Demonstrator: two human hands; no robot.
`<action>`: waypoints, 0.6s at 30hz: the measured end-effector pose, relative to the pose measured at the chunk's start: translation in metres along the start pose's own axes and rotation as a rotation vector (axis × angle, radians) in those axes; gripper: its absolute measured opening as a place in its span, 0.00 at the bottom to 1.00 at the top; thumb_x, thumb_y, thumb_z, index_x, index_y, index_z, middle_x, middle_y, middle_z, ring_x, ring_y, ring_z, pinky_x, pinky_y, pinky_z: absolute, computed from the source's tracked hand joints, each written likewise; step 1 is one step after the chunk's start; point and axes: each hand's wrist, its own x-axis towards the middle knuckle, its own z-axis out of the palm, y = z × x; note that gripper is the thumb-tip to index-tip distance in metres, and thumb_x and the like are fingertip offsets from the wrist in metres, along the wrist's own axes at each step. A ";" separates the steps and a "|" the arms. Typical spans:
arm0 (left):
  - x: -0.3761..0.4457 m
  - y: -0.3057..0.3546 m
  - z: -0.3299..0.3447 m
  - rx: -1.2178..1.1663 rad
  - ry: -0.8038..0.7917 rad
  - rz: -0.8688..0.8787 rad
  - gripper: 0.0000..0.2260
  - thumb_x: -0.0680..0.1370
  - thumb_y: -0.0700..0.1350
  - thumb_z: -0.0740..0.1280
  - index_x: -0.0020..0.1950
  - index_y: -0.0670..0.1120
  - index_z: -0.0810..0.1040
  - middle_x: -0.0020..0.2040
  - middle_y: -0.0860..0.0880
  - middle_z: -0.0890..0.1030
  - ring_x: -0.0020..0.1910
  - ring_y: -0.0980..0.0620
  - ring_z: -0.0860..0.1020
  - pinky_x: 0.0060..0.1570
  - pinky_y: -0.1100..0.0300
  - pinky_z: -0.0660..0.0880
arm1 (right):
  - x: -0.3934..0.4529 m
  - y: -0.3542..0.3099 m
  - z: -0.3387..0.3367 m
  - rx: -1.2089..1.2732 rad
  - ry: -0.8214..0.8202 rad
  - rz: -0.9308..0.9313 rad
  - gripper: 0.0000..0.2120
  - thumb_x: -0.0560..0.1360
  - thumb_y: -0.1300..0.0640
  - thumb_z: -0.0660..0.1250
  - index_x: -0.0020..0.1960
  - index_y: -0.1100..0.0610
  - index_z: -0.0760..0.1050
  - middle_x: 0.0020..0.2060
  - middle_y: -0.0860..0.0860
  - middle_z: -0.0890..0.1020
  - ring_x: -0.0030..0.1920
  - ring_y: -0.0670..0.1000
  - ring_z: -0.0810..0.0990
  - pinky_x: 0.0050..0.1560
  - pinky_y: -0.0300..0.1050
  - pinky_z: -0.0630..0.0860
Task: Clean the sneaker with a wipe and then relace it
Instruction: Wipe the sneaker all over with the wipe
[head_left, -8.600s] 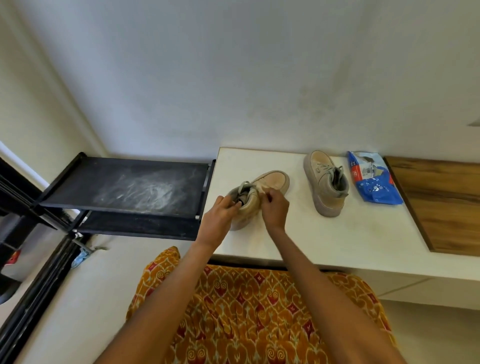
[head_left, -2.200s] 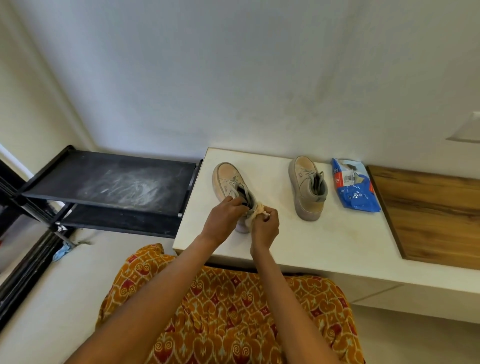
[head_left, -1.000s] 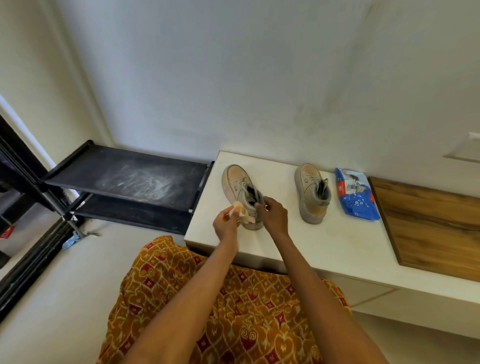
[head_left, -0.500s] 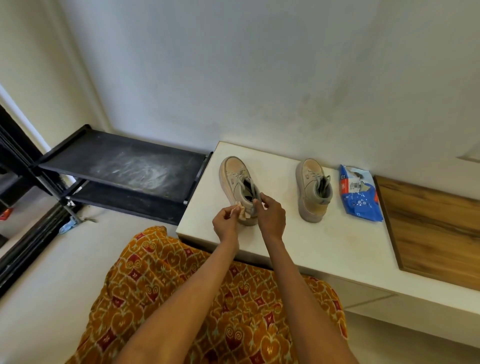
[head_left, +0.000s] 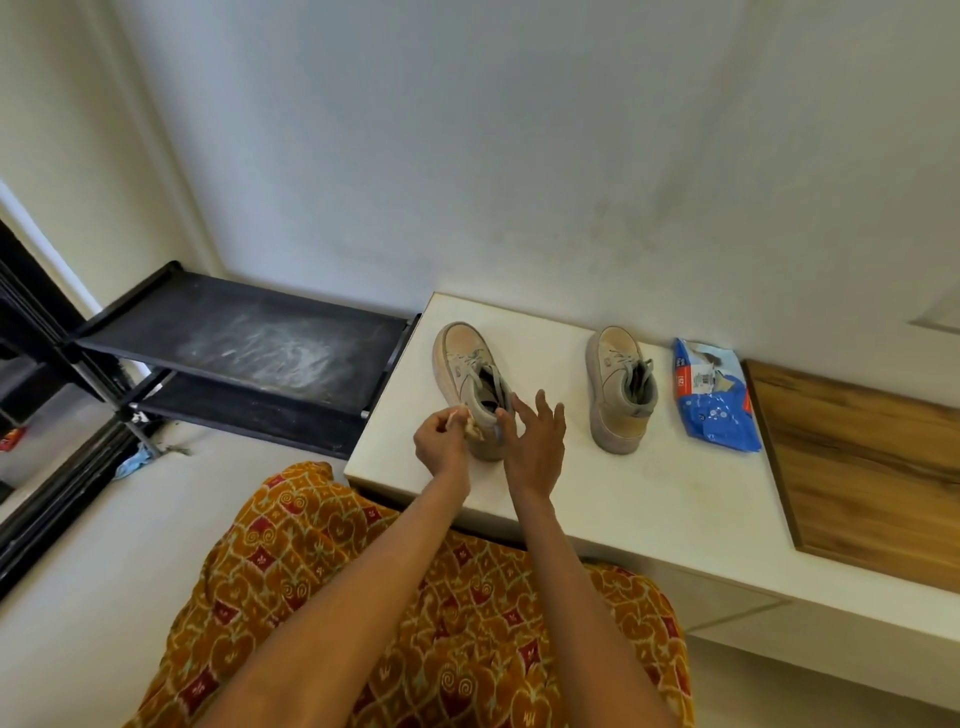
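A beige sneaker (head_left: 465, 366) stands upright on the white counter (head_left: 597, 499), toe pointing away, laces threaded. My left hand (head_left: 440, 448) pinches a crumpled beige wipe (head_left: 470, 425) against the sneaker's heel at its left side. My right hand (head_left: 535, 441) hovers beside the heel on the right with fingers spread, its thumb near the heel collar. A second matching sneaker (head_left: 621, 387) stands further right on the counter.
A blue wipes packet (head_left: 714, 397) lies right of the second sneaker. A wooden panel (head_left: 857, 467) covers the counter's right part. A dusty black shelf rack (head_left: 244, 348) stands left of the counter. My patterned orange garment (head_left: 415, 613) fills the foreground.
My right hand has let go of the sneaker's heel and spread its fingers. The wipe has stayed in my left hand at the heel. The sneaker was turned toe-away earlier.
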 end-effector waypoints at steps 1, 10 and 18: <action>-0.001 0.005 0.002 -0.004 -0.013 0.025 0.06 0.76 0.41 0.68 0.50 0.41 0.80 0.49 0.45 0.81 0.49 0.50 0.80 0.40 0.67 0.77 | -0.001 0.001 0.001 -0.023 0.005 -0.020 0.20 0.78 0.45 0.59 0.68 0.49 0.71 0.73 0.50 0.64 0.76 0.53 0.52 0.67 0.53 0.65; -0.027 -0.031 0.007 0.093 -0.104 0.096 0.05 0.76 0.41 0.68 0.50 0.44 0.81 0.47 0.48 0.82 0.48 0.51 0.80 0.53 0.58 0.78 | -0.001 0.008 0.003 -0.019 0.050 -0.017 0.20 0.77 0.41 0.59 0.65 0.47 0.74 0.73 0.52 0.65 0.76 0.55 0.54 0.67 0.53 0.65; 0.014 0.001 0.007 -0.027 0.059 -0.029 0.03 0.76 0.40 0.67 0.48 0.43 0.80 0.48 0.44 0.82 0.48 0.49 0.80 0.46 0.59 0.80 | -0.004 0.004 0.002 0.022 0.033 0.015 0.20 0.77 0.42 0.60 0.66 0.47 0.73 0.72 0.52 0.67 0.75 0.54 0.54 0.68 0.55 0.64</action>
